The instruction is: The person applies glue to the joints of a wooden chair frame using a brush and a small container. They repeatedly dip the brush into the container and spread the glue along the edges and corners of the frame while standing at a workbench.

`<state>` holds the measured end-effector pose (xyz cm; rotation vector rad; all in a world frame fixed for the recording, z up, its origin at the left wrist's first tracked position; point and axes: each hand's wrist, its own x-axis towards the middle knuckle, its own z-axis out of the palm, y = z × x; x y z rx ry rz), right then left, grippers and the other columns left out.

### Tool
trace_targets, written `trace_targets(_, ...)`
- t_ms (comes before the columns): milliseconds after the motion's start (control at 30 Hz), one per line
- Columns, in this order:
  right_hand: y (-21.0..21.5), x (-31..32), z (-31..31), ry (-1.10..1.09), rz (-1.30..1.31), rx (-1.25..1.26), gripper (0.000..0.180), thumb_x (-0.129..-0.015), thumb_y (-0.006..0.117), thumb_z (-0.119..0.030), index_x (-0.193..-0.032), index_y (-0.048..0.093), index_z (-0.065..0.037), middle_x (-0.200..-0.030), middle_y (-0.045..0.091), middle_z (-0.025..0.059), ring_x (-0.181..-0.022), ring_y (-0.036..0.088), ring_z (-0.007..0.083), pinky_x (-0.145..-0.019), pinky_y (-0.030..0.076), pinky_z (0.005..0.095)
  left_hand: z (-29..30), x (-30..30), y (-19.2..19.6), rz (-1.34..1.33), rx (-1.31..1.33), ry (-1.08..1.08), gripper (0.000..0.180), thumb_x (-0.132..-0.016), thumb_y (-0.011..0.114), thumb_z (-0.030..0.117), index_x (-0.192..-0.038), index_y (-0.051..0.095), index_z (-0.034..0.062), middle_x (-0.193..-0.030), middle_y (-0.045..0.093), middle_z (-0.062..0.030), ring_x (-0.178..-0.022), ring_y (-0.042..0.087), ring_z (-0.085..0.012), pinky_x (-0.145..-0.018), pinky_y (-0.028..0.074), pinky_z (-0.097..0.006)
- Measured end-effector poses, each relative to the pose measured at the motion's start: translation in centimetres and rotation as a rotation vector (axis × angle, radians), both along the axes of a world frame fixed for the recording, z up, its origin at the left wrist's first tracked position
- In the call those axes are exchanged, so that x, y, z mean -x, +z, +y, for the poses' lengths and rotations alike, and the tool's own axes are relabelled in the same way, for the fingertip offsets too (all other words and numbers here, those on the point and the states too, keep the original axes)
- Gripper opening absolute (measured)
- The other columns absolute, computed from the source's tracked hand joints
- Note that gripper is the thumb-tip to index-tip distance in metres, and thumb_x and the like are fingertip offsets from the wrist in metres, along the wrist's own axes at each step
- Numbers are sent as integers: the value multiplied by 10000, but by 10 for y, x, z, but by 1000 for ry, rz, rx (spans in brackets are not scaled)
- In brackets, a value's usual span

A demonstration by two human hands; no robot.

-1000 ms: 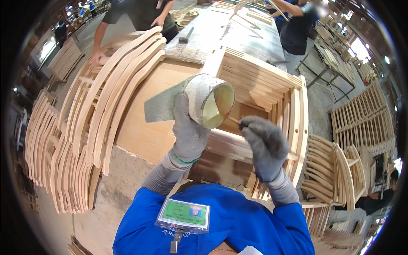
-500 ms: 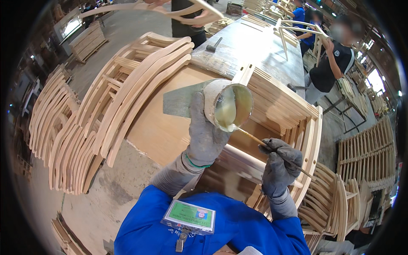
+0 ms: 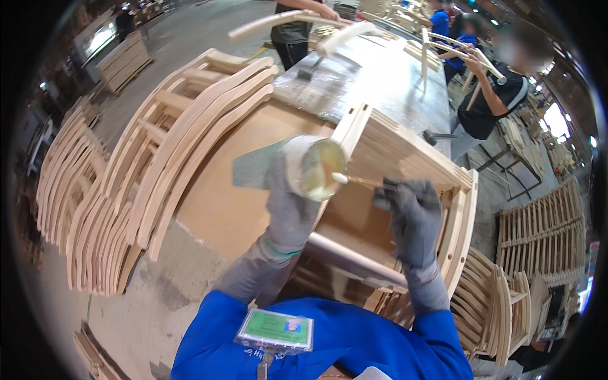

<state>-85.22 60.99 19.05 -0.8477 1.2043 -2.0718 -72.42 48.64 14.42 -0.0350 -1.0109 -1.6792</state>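
My gloved left hand [image 3: 290, 215] is wrapped round a round pot [image 3: 292, 161], tilted so its mouth faces right. Pale creamy liquid, like glue, lies inside it. A flat grey piece [image 3: 250, 170] sticks out to the left behind the pot. In my gloved right hand [image 3: 415, 218] is a thin stick [image 3: 362, 182], held between the fingers. White liquid coats its tip, which is at the pot's mouth. Below and right of the hands stands a stack of light wooden frames [image 3: 465, 221] with holes in their ends.
Curved wooden frames [image 3: 190, 126] are piled at the left on a brown board [image 3: 221, 196]. Ahead is a metal-topped table [image 3: 367, 69] with hammers [image 3: 437, 136]. Two people [image 3: 500, 95] [image 3: 291, 38] handle wooden parts there. More frames [image 3: 538, 228] lean at the right.
The pot and my left hand have moved left and slightly down. My right hand has risen with the stick, now nearly level. The person across the table has shifted a curved wooden part right.
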Motion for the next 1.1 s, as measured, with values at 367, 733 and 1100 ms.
trace_targets(367, 8, 257, -176, 141, 437, -387, 319, -864, 633, -256, -970, 545, 32, -796, 613, 93, -667, 628, 154, -623, 555, 273, -58, 9, -66, -411, 77, 400, 633, -815, 592, -10, -1357, 294, 126, -1328, 397, -55, -1219, 409, -207, -985, 436, -342)
trace_targets(733, -22, 288, -222, 252, 391, -492, 307, -863, 643, -250, -975, 540, 17, -835, 612, 101, -703, 641, 163, -640, 567, 279, -73, 9, -68, -55, -699, 47, 425, -950, 409, 441, -1263, 477, 160, -1244, 528, -5, -1136, 523, -167, -871, 521, -316)
trace_targets(1100, -24, 278, -233, 201, 436, -483, 277, -841, 667, -242, -910, 580, 12, -761, 611, 72, -617, 615, 138, -571, 557, 256, -70, 12, -78, -171, -599, 228, 435, -956, 395, 432, -1285, 448, 152, -1265, 503, -13, -1159, 498, -169, -894, 505, -308)
